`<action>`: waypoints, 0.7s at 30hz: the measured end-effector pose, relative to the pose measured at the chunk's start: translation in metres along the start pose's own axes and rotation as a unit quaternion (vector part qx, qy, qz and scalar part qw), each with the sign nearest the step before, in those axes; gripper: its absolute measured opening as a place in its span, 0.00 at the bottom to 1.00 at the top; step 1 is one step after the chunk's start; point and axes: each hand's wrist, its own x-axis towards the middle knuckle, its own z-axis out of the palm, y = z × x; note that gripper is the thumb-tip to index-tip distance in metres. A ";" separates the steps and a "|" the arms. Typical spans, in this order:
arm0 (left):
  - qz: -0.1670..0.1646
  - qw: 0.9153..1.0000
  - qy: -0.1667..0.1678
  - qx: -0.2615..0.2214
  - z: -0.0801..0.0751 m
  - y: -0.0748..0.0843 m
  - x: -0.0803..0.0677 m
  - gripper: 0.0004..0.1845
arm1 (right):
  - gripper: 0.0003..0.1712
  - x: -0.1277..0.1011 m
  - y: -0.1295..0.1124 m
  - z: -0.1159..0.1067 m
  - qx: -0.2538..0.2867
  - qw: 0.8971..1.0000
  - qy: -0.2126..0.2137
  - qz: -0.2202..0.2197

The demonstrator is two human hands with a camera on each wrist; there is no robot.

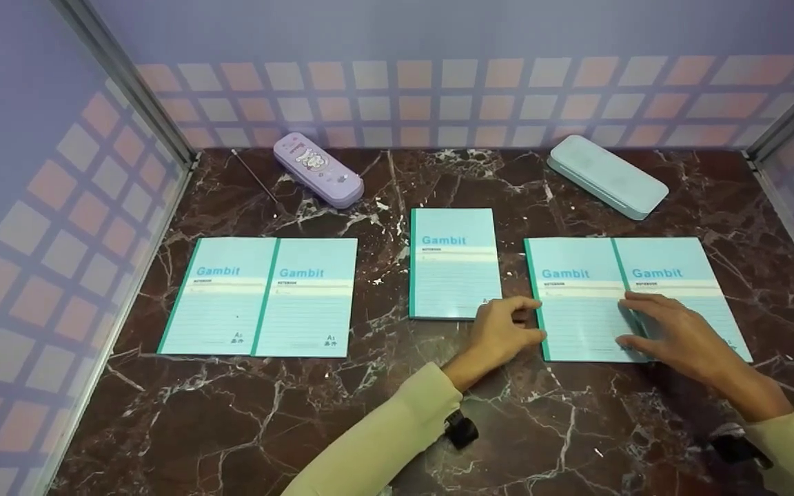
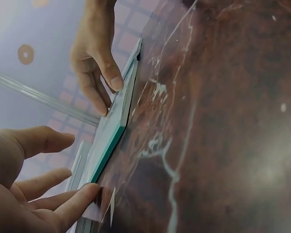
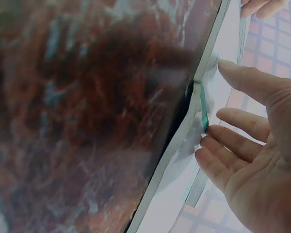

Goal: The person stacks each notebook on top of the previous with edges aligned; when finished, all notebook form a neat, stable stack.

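On the right, two light-blue Gambit notebooks lie side by side: the left one (image 1: 579,317) and the right one (image 1: 673,275), each with a green spine. My left hand (image 1: 504,331) has thumb and fingertips at the left notebook's spine edge, fingers spread. Over the seam, my right hand (image 1: 683,337) covers part of the right notebook, thumb and fingers apart. In the right wrist view its fingertips (image 3: 211,128) touch near the green spine strip (image 3: 203,107). Beside the left hand lies a middle notebook (image 1: 453,275); its lower right corner is partly hidden.
Two more notebooks (image 1: 304,303) lie side by side at the left. A purple pencil case (image 1: 318,169) and a thin dark stick (image 1: 253,176) are at the back left. A pale-blue case (image 1: 607,176) is at the back right. Patterned walls border the marble tabletop (image 1: 245,420).
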 end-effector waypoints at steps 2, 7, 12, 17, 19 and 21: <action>0.005 1.000 0.001 0.007 0.003 0.000 0.001 0.22 | 0.36 -0.003 0.000 0.000 -0.004 1.000 0.001 -0.003; 0.016 1.000 0.010 0.020 0.010 0.002 0.001 0.22 | 0.37 -0.007 0.001 0.001 -0.016 1.000 0.011 -0.014; -0.003 1.000 0.020 0.009 0.014 0.003 0.000 0.25 | 0.36 -0.006 0.002 0.002 -0.017 1.000 0.017 -0.010; -0.015 0.998 0.019 -0.050 0.014 0.001 -0.004 0.24 | 0.35 -0.007 0.001 0.003 -0.008 1.000 0.014 -0.003; -0.019 0.996 0.023 -0.088 0.014 -0.001 -0.006 0.23 | 0.34 -0.007 0.001 0.004 -0.010 1.000 0.017 -0.008; -0.021 0.991 0.028 -0.128 0.015 -0.004 -0.008 0.22 | 0.35 -0.007 0.001 0.004 -0.011 1.000 0.022 -0.013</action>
